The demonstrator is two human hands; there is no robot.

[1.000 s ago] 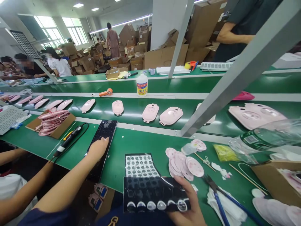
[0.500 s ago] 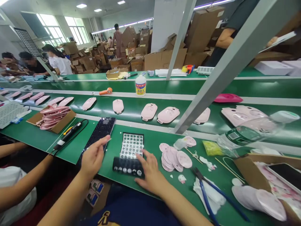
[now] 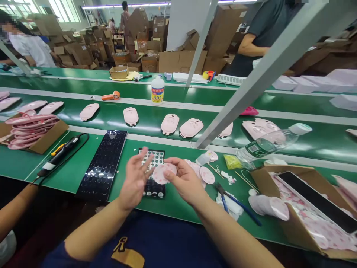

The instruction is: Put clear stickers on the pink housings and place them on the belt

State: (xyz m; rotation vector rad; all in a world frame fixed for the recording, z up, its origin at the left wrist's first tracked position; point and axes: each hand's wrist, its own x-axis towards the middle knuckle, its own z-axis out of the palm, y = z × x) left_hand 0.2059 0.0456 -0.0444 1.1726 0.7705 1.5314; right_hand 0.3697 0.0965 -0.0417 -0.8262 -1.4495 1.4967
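Observation:
Between thumb and fingers, my right hand (image 3: 185, 178) pinches a pale pink patterned disc (image 3: 163, 174). My left hand (image 3: 134, 178) is raised beside the disc's left edge, fingers spread and holding nothing. Beneath both hands lies a sheet of round stickers (image 3: 156, 156), partly hidden by them and the disc. More pink discs (image 3: 206, 175) lie in a loose pile just right of my right hand. To the left of my left hand rests a long black sheet (image 3: 102, 163) with rows of round cuts.
Pliers (image 3: 237, 203) with blue handles lie right of the pile, before a cardboard box (image 3: 306, 227). A plastic bottle (image 3: 262, 149) leans behind. A slanted metal post (image 3: 242, 85) crosses the bench. Pink shells (image 3: 192, 127) line the green belt. An electric screwdriver (image 3: 58, 156) lies left.
My right hand has left the sticker sheet and now holds a pink disc above it. My left hand has moved right, its fingers spreading. The view has turned right and downward.

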